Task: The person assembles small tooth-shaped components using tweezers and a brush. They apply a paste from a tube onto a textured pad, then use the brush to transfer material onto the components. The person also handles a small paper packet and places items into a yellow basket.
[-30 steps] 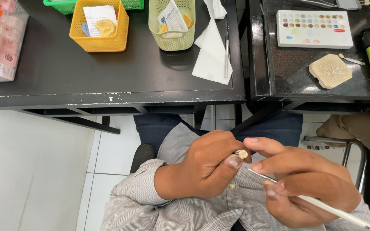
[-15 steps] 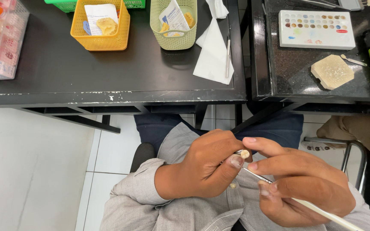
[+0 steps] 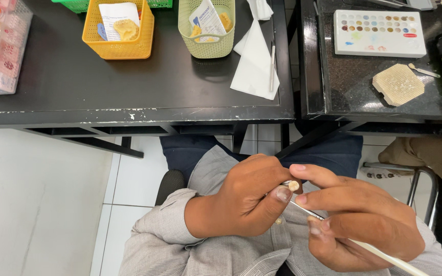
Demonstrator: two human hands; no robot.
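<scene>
The left hand point(image 3: 241, 204) pinches a small tooth-coloured piece point(image 3: 293, 185) at its fingertips, just above the lap; the right hand point(image 3: 359, 225) holds a thin white-handled brush point(image 3: 379, 252), its metal tip touching that piece; on the black table point(image 3: 129, 97), an orange basket point(image 3: 118, 30) and a green basket point(image 3: 206, 30) stand at the far edge; white tissue point(image 3: 254, 61) lies near its right edge; a colour palette point(image 3: 379, 33) sits on the neighbouring dark counter point(image 3: 333, 87).

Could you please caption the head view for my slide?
Left hand pinches a small tooth-like piece; right hand holds a thin brush.
</scene>
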